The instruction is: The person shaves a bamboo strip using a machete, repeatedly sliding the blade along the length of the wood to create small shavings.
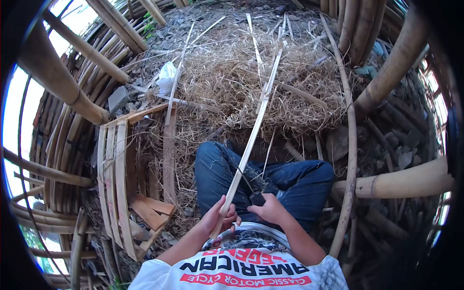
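Long pale split strips (251,137) run from my lap up over the pile of shavings. My left hand (221,216) is wrapped round their lower end, near my shirt. Close beside it on the right, my right hand (269,209) grips a dark handle (257,198). A thin, dark curved blade extends from that handle toward the strips, above my crossed legs in blue jeans (299,186). Whether the blade touches the strips I cannot tell.
Curly shavings (217,82) cover the ground ahead. A wooden crate (116,179) stands at the left, with a white plastic bag (166,77) beyond it. Bamboo poles (406,181) surround the spot, and a long thin pole (350,145) lies along my right.
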A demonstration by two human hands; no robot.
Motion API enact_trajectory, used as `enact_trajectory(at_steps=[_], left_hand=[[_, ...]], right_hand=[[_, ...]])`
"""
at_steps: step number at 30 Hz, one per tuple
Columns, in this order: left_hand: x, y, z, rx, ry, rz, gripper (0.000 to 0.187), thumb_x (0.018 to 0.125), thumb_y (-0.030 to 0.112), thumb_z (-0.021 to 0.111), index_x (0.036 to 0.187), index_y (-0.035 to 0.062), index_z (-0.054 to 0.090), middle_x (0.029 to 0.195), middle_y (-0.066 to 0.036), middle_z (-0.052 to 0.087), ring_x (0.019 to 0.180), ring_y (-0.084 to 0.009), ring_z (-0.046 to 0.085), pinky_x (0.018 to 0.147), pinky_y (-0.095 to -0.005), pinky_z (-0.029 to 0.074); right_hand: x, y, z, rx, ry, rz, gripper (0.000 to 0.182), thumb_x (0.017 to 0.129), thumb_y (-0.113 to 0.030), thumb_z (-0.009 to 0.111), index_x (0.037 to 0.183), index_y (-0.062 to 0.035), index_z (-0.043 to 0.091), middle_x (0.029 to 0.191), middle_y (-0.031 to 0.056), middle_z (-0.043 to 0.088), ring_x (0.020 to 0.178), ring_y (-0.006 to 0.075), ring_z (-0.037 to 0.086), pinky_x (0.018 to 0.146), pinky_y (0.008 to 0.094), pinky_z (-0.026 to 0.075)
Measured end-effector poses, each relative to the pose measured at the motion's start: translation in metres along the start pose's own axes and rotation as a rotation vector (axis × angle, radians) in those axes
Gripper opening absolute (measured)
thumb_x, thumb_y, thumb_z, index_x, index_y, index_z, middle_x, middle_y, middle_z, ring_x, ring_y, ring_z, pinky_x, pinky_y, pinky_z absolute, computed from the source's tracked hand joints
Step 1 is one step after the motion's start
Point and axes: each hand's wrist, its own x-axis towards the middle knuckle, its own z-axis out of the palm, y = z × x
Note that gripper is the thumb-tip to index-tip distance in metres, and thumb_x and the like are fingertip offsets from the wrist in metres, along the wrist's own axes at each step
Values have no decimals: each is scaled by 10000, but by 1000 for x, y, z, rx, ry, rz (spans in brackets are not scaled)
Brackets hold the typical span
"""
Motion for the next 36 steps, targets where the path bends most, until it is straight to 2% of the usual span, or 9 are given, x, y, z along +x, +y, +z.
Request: enact_trajectory(at_steps=[3, 6, 7, 14, 15, 19, 26, 29, 36], left_hand=[[5, -9, -1, 322, 293, -65, 517, 998, 535, 360, 722, 113, 477, 533, 24, 386, 547, -155, 480, 551, -270, 416], [-4, -13, -10, 1447, 475, 355, 455, 917, 376, 617, 1145, -5, 516, 680, -127, 617, 632, -278, 638, 572, -383, 482], [-10, -3, 4, 1513, 514, 240, 588, 852, 324, 689, 1225, -32, 407, 851, -300, 645, 817, -454, 646, 708, -485, 510], [-20, -1, 19, 1613, 517, 331, 533, 844, 275, 689, 1170, -21, 388, 727, -276, 614, 745, -470, 631, 657, -484, 504], [-18, -1, 13, 1566, 472, 367, 512, 846, 265, 718, 1144, 3, 396, 598, -122, 546, 542, -274, 603, 502, -369, 449], [-16, 18, 16, 931, 134, 77, 442, 874, 148, 700, 1164, 34, 386, 581, 58, 369, 497, -29, 358, 425, -242, 289], [-7, -14, 5, 1100, 218, 301, 478, 845, 196, 728, 1130, -15, 407, 613, 18, 415, 525, -62, 375, 459, -269, 310], [-16, -11, 16, 1319, 305, 308, 478, 851, 164, 682, 1158, -51, 386, 609, -100, 509, 525, -223, 518, 496, -360, 400], [-21, -9, 10, 1451, 441, 362, 481, 871, 124, 628, 1227, -34, 345, 611, -132, 511, 556, -283, 544, 531, -397, 396]], right_hand=[[3, 26, 7, 253, -91, 105, 188, 818, -166, 689, 725, -37, 588, 576, 35, 556, 460, 118, 513, 443, 289, 403], [5, 43, 15, 547, -121, 204, 177, 812, -138, 684, 735, -67, 541, 566, 30, 515, 444, 128, 481, 436, 286, 405], [5, 42, 15, 532, -115, 208, 181, 814, -139, 682, 735, -68, 535, 571, 29, 517, 444, 129, 485, 437, 286, 408], [-7, 21, 21, 284, -39, 30, 166, 836, -116, 653, 719, -38, 564, 548, 30, 536, 436, 114, 498, 432, 265, 395], [-9, 19, 22, 249, -8, 5, 198, 836, -123, 665, 688, -42, 561, 541, 22, 538, 431, 107, 503, 423, 267, 391], [-20, 5, 27, 160, 50, -13, 217, 812, -128, 693, 662, -32, 568, 544, 15, 554, 444, 104, 519, 427, 278, 390], [-21, -6, 11, -378, 178, -211, 201, 708, -220, 715, 804, -49, 670, 739, 195, 666, 721, 309, 688, 652, 391, 516], [-13, -21, -12, -886, 262, -121, 240, 680, -306, 686, 804, -101, 699, 770, 193, 675, 773, 383, 658, 711, 469, 531], [-3, -27, -15, -919, 253, -159, 228, 683, -295, 682, 771, -85, 699, 737, 175, 671, 753, 374, 659, 704, 441, 536]])
